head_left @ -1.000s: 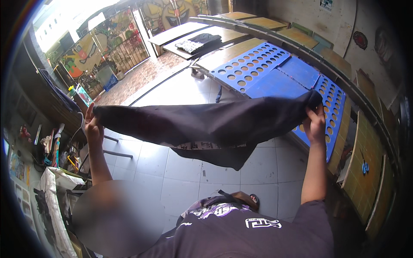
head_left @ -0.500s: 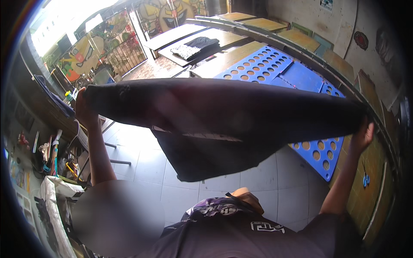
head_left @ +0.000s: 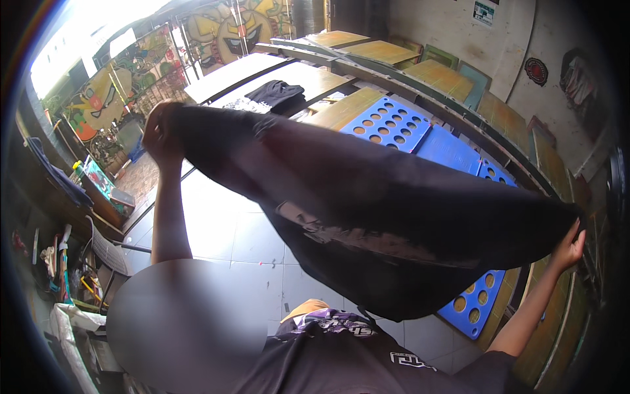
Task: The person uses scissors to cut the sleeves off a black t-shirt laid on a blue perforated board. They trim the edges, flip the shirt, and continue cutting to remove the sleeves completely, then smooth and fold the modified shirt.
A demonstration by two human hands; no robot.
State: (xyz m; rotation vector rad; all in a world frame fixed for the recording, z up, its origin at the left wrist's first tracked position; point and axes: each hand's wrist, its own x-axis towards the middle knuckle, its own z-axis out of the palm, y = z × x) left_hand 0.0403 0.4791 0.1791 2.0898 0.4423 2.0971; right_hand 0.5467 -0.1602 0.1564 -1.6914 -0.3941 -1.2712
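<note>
A black T-shirt with a pale print on it is stretched in the air in front of me, slanting down from left to right. My left hand, the higher one, is closed on its upper left end. Lower down, my right hand pinches the right end at the edge. The middle of the cloth sags between them and hangs close to my body. Behind it lies a blue folding board with round holes, partly hidden by the shirt.
Farther back, a folded dark garment lies on a long work table. Rows of yellowish boards run along the right wall. A chair and a white sack stand at my left, on grey floor tiles.
My left hand has risen and moved right, and my right hand has sunk slightly. The shirt now slants, hangs lower in the middle and shows more of its print. The view has shifted too.
</note>
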